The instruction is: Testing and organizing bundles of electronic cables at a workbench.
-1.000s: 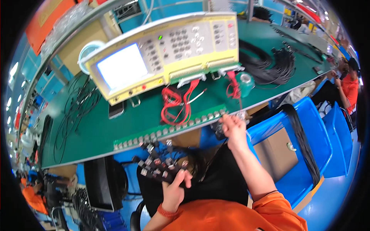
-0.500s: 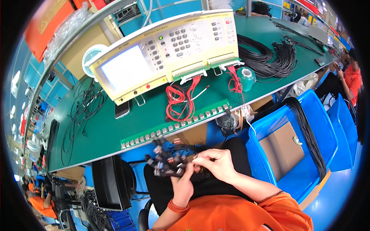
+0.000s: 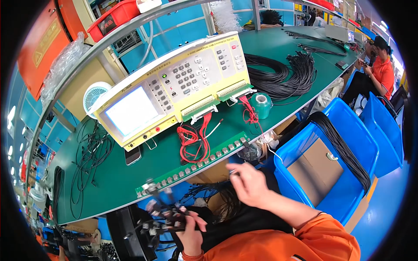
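Observation:
My left hand (image 3: 191, 230), low in the view, is closed round a bunch of black cables whose connectors (image 3: 167, 213), dark with pale metal ends, fan out beyond my fingers, smeared by motion. My right hand (image 3: 251, 186) is held up to the right, apart from the bunch. Its fingers are curled together, with a small dark piece at the tips too blurred to name. Beyond both hands, a green strip board (image 3: 191, 167) with a row of metal sockets runs along the table's front edge. More black cables (image 3: 224, 195) hang below that edge, between my hands.
A yellow and white cable tester (image 3: 174, 82) with a lit screen stands on the green table (image 3: 126, 176), red wires (image 3: 191, 141) running from it. Beside it are a green tape roll (image 3: 261, 105) and coiled black cables (image 3: 283, 76). A blue bin (image 3: 320, 200) stands right; a co-worker (image 3: 383, 74) sits beyond.
My hands have come apart: the left has moved down and left with the cable bunch, the right slightly up and away from it. The whole view has shifted and turned somewhat.

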